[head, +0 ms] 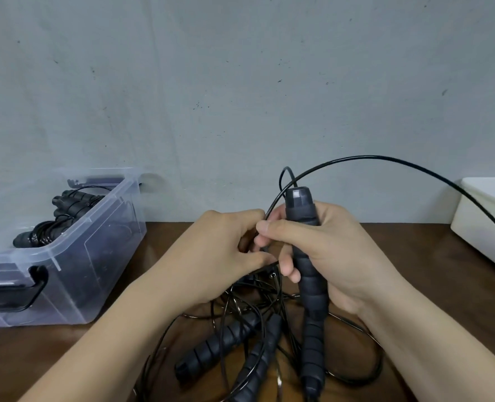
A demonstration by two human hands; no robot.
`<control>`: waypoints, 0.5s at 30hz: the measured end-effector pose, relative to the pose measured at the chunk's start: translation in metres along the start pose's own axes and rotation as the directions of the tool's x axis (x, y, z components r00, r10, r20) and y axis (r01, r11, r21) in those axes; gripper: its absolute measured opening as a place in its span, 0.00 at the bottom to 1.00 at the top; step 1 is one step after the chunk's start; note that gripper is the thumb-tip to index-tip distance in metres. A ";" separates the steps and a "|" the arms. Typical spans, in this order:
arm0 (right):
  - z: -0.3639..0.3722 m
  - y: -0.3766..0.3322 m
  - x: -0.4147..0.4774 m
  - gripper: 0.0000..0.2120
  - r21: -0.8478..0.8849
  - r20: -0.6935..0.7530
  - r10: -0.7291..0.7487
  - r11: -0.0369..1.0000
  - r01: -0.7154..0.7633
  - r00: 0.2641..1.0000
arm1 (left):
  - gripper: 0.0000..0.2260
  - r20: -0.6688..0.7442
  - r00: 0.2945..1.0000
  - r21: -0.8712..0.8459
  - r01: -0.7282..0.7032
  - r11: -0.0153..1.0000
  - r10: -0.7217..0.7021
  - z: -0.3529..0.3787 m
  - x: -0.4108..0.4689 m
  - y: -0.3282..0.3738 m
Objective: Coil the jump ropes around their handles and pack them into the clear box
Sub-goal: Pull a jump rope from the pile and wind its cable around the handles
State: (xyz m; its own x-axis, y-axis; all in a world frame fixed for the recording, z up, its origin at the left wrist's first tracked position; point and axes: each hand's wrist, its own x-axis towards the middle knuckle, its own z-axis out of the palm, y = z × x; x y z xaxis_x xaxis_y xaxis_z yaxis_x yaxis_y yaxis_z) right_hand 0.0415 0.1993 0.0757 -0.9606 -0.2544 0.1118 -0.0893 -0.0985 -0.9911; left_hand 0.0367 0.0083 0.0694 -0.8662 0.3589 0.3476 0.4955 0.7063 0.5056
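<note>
A black ribbed foam jump-rope handle (303,224) stands upright, gripped by the right hand (336,253). Just left of the handle, the left hand (220,253) pinches a thin black cord (385,159). Below the handle, more loose jump ropes (231,340) tangle on the brown wooden table (432,274). Well left of the handle, the clear plastic box (104,256) holds coiled ropes (69,207).

black ribbed handles (308,256), clear box (66,245), brown table (432,274)

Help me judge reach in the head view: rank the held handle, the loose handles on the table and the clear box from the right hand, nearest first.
1. Held handle, gripped in the right hand.
2. Loose handles, on the table below it.
3. Clear box, far left.
</note>
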 end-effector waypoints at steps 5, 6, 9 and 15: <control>0.001 -0.001 0.001 0.05 0.081 -0.081 -0.033 0.996 0.040 0.996 | 0.12 -0.003 1.000 -0.014 0.022 1.000 -0.022 0.001 0.002 0.001; -0.001 -0.005 0.002 0.06 0.115 -0.115 -0.039 0.992 0.052 0.993 | 0.14 -0.003 0.999 -0.039 0.038 0.999 -0.038 -0.001 0.002 -0.001; -0.015 -0.020 0.004 0.07 0.188 -0.247 -0.088 0.972 0.137 0.965 | 0.16 0.003 0.996 -0.070 0.090 0.993 -0.090 -0.007 0.003 -0.008; -0.056 -0.045 0.009 0.07 0.250 -0.466 -0.190 0.908 0.335 0.864 | 0.03 -0.071 0.985 -0.046 0.152 0.987 -0.155 -0.020 0.007 -0.022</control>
State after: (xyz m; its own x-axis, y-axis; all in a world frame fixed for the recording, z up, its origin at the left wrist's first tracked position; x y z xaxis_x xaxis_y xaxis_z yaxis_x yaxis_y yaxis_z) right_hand 0.0222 0.2557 0.1177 -0.9358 0.2470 0.2517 -0.3369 -0.4156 -0.8449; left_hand 0.0215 -0.0170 0.0768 -0.9257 0.2014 0.3201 0.3609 0.7234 0.5885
